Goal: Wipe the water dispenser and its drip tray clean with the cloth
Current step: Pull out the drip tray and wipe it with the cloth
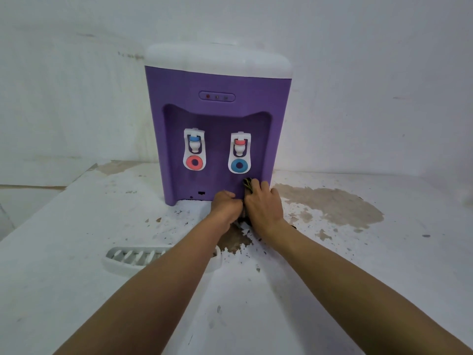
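Centre frame, both hands, left hand and right hand, clenched on dark cloth against purple water dispenser base; drip tray lower left on surface; no legible writing.

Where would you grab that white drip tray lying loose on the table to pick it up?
Probably by its long outer rim. The drip tray lies flat on the table, slats up, apart from the water dispenser. The left forearm crosses its right end, so come from above at the free left end, pinching across the rim.

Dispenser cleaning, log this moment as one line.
step: wiping dispenser front, low | cloth: under right hand | left hand: beside it | tray: off, untouched
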